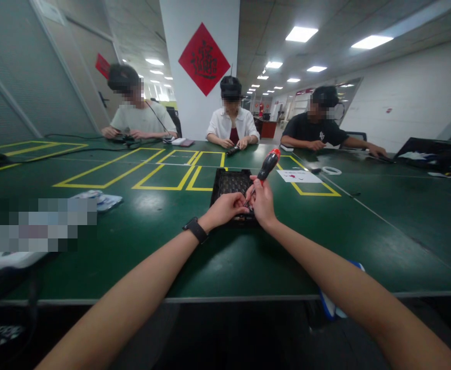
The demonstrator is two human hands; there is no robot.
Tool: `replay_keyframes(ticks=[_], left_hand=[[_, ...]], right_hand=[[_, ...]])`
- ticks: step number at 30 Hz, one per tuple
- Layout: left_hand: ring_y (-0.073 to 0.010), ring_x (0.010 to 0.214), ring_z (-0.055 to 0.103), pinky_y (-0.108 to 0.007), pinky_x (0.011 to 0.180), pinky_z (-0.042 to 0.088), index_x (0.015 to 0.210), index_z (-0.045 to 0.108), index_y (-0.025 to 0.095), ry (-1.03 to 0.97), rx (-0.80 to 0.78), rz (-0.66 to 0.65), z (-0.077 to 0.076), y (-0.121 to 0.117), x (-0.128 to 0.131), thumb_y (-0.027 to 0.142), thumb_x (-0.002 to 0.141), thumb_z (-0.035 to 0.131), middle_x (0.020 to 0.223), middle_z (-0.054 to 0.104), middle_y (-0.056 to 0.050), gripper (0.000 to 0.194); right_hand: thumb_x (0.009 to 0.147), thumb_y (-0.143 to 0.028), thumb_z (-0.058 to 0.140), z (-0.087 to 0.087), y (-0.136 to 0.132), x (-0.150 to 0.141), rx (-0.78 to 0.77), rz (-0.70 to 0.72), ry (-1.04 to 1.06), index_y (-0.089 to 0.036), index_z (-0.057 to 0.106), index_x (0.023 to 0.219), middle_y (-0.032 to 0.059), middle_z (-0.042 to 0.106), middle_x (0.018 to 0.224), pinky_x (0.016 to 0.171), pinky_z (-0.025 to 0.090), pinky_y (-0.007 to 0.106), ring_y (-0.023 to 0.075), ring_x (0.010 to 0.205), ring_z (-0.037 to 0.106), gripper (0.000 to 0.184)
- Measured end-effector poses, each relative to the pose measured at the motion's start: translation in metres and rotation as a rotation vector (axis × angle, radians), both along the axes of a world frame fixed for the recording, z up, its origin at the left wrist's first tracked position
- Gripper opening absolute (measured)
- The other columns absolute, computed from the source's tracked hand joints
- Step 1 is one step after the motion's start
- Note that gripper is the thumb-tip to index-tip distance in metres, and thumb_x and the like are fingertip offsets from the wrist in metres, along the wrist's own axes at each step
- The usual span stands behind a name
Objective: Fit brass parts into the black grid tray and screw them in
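A screwdriver [268,165] with a black and red handle leans over a black plastic tray with a patterned inside, the tray [217,188] lying in front of me on the table. My right hand [263,203] is closed around the lower part of the screwdriver, whose handle points up and away. Against the tray's near part, my left hand [227,208] is pinched close to the screwdriver's tip. What sits between those left fingers is too small and hidden to make out. A black band [196,230] circles my left wrist.
Yellow tape outlines [160,188] mark the green table [141,267]. A printed white sheet [299,177] and a white ring [331,170] lie to the right. Packets [108,202] lie at left. Three people sit across the table; the middle person's hands [235,146] hold a dark object.
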State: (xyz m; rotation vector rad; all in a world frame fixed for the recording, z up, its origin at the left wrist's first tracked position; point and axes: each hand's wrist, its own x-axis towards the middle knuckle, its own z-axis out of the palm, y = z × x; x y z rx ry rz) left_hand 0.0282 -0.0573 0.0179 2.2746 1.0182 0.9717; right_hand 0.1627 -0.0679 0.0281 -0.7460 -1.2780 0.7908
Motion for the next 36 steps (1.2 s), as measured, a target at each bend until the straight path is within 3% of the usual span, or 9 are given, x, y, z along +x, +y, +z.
replay_keyframes(ticks=[5, 9, 16, 24, 30, 36], left_hand=[[-0.0109, 0.061, 0.053, -0.022, 0.06, 0.041, 0.075, 0.061, 0.014, -0.01, -0.029, -0.047, 0.003, -0.0027, -0.0011, 0.035, 0.073, 0.062, 0.068, 0.062, 0.0, 0.021], [-0.0119, 0.067, 0.057, -0.023, 0.065, 0.043, 0.078, 0.062, 0.014, -0.05, -0.077, -0.119, 0.0044, -0.004, -0.0008, 0.033, 0.077, 0.057, 0.072, 0.064, -0.001, 0.02], [-0.0109, 0.061, 0.052, -0.022, 0.06, 0.041, 0.074, 0.061, 0.014, -0.007, 0.013, -0.009, 0.0023, -0.0023, 0.0003, 0.036, 0.07, 0.066, 0.067, 0.06, 0.001, 0.022], [-0.0112, 0.066, 0.057, -0.022, 0.065, 0.043, 0.078, 0.063, 0.014, -0.052, -0.034, -0.091, 0.0043, -0.0048, -0.0001, 0.031, 0.076, 0.059, 0.072, 0.064, 0.0, 0.018], [-0.0105, 0.062, 0.054, -0.021, 0.06, 0.042, 0.076, 0.061, 0.013, -0.051, -0.001, -0.005, 0.0033, -0.0041, 0.0006, 0.036, 0.071, 0.065, 0.069, 0.061, -0.001, 0.024], [-0.0101, 0.062, 0.052, -0.021, 0.06, 0.038, 0.076, 0.062, 0.013, 0.014, 0.057, -0.032, 0.0046, -0.004, -0.0008, 0.03, 0.079, 0.056, 0.068, 0.06, 0.0, 0.018]], right_hand=[[0.086, -0.05, 0.037, 0.0032, -0.0029, 0.0009, -0.027, 0.079, 0.021, -0.02, 0.046, 0.103, -0.0076, 0.048, 0.052, 0.036, 0.029, 0.016, 0.0047, 0.035, 0.034, 0.035], [0.086, -0.049, 0.039, 0.0026, -0.0028, 0.0012, -0.016, 0.054, -0.002, -0.02, 0.047, 0.104, -0.0073, 0.049, 0.053, 0.036, 0.029, 0.016, 0.0044, 0.035, 0.035, 0.035], [0.086, -0.048, 0.04, 0.0015, -0.0027, 0.0005, 0.008, -0.004, -0.023, -0.021, 0.047, 0.104, -0.0076, 0.05, 0.054, 0.039, 0.031, 0.016, 0.0045, 0.038, 0.036, 0.034], [0.086, -0.048, 0.039, 0.0033, -0.0039, 0.0011, 0.031, 0.029, -0.036, -0.019, 0.049, 0.104, -0.0068, 0.049, 0.053, 0.038, 0.03, 0.017, 0.0049, 0.037, 0.036, 0.035], [0.089, -0.044, 0.038, 0.0017, -0.0011, 0.0013, 0.08, 0.008, 0.001, -0.019, 0.048, 0.103, -0.0075, 0.047, 0.053, 0.039, 0.03, 0.017, 0.0047, 0.039, 0.036, 0.03], [0.088, -0.047, 0.038, 0.0019, -0.0007, 0.0028, 0.05, 0.058, -0.015, -0.018, 0.049, 0.102, -0.0068, 0.049, 0.053, 0.037, 0.029, 0.017, 0.0045, 0.036, 0.035, 0.034]])
